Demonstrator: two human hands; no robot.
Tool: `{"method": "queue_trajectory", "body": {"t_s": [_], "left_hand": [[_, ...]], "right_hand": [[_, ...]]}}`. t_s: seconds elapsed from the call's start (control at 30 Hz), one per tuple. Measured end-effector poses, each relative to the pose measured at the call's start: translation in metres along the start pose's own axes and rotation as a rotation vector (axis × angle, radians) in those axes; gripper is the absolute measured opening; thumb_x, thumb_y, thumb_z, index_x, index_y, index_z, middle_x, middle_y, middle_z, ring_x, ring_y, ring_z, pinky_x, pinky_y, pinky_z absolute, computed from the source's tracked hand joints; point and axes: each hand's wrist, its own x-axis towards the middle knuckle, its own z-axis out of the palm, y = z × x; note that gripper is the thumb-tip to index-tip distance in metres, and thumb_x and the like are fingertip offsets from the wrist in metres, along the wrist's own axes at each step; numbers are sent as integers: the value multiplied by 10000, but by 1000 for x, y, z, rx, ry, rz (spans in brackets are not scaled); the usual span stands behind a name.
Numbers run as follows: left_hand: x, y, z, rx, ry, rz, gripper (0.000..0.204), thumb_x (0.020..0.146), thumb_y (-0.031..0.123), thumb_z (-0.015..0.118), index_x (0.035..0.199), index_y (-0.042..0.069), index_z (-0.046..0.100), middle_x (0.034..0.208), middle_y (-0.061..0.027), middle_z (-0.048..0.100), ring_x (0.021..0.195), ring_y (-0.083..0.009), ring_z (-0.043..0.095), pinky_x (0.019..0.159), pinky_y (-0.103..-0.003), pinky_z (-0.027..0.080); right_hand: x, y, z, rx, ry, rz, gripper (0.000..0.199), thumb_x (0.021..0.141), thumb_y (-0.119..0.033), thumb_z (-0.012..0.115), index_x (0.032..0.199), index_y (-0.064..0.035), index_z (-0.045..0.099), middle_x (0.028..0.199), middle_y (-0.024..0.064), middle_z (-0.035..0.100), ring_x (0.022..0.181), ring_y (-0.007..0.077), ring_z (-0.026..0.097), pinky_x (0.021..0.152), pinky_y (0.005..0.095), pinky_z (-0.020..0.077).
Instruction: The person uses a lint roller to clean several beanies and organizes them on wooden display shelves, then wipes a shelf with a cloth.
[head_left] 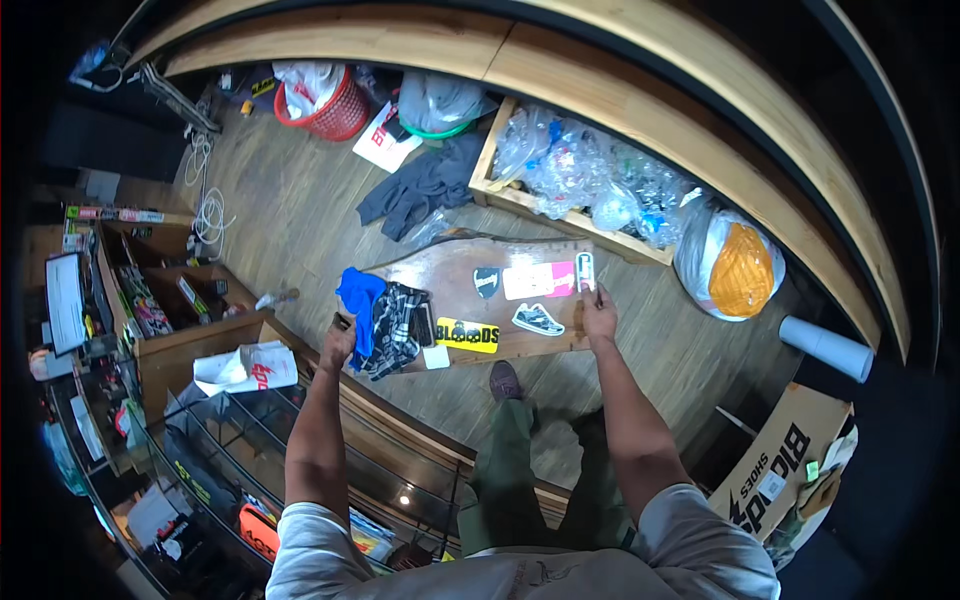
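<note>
A brown wooden board [440, 268] with a curved far edge lies across the space in front of me. Its right end is in my right hand [600, 318], fingers closed around the edge beside a small white-and-dark rectangle [586, 272]. At the opposite end my left hand [338, 345] is closed by the board's edge, which cloth partly hides; a dark bit shows at its fingers. Blue cloth [362, 300] and a black-and-white plaid garment [392, 335] cover that end. A yellow sticker [468, 336], a shoe-shaped sticker [538, 319] and a pink-and-white sticker [540, 281] are on the board.
Beyond the board, dark clothing [425, 185] lies on the wooden floor [280, 185]. A red basket [338, 112] and a wooden crate [488, 160] of clear plastic stand farther back. At right are a stuffed bag [735, 270], a white roll [826, 348] and a cardboard box [790, 455]; at left, shelving [200, 345].
</note>
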Motion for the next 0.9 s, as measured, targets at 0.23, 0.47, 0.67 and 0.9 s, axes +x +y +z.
{"method": "queue_trajectory", "body": {"t_s": [0.23, 0.47, 0.67, 0.9], "left_hand": [[-27, 240, 4, 256, 347, 293, 520, 901, 109, 560, 1394, -14, 453, 1345, -260, 520, 1266, -399, 500, 1074, -421, 392], [-96, 435, 137, 251, -31, 686, 349, 922, 99, 533, 1228, -61, 578, 1146, -187, 661, 1146, -298, 600, 1014, -372, 440], [-206, 611, 354, 38, -524, 915, 330, 938, 43, 539, 1257, -36, 575, 989, -67, 656, 914, -136, 603, 851, -265, 485], [-418, 760, 569, 12, -982, 1019, 307, 982, 133, 577, 1243, -29, 589, 1069, -108, 677, 981, -147, 633, 883, -267, 494]], "right_hand": [[-31, -27, -59, 8, 235, -249, 561, 911, -362, 659, 1345, -28, 540, 1320, 205, 585, 1248, 304, 546, 1052, 363, 416], [-141, -22, -222, 181, 316, -170, 450, 927, -240, 666, 1328, -70, 555, 1260, 125, 622, 1116, 194, 627, 925, 324, 505], [-223, 20, -435, 360, 597, -233, 388, 917, -160, 655, 1277, -40, 575, 1183, 126, 639, 970, 179, 675, 779, 316, 559], [-344, 70, -645, 342, 1034, -181, 317, 905, -124, 668, 1208, -47, 618, 1115, 87, 685, 940, 153, 674, 799, 291, 541]]}}
